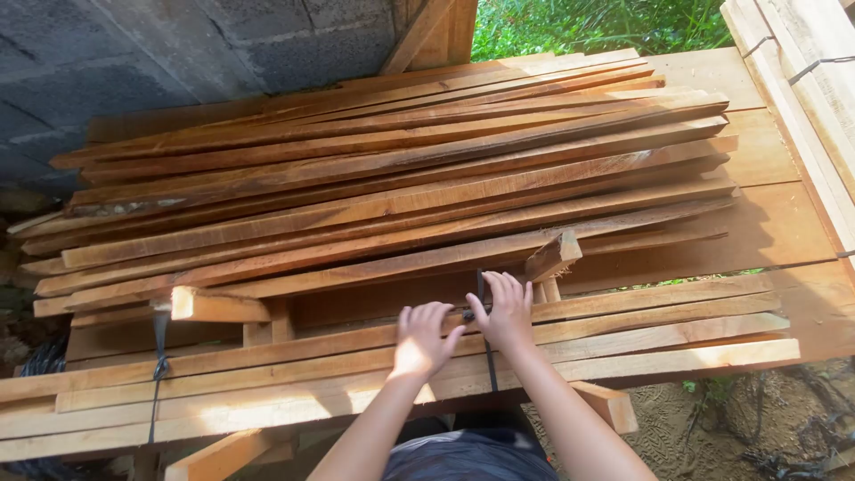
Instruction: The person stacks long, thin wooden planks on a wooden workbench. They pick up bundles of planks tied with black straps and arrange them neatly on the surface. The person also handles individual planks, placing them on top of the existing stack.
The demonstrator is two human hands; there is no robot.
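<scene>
A big stack of long reddish-brown wooden slats (pixel 392 178) lies across a bundle of paler planks (pixel 623 343). A black strap (pixel 489 356) runs over the front planks near the middle. My left hand (pixel 421 338) rests on the planks just left of the strap, fingers bent toward it. My right hand (pixel 506 309) sits on the strap's upper part, fingers curled around it where it meets the slats. A short angled wood offcut (pixel 554 256) lies just above my right hand.
A second black strap (pixel 158 365) binds the planks at the left. A grey block wall (pixel 134 53) stands behind the stack, grass (pixel 597 22) at top right. More strapped boards (pixel 806 80) lie at the right edge. Sandy ground (pixel 712 428) shows below right.
</scene>
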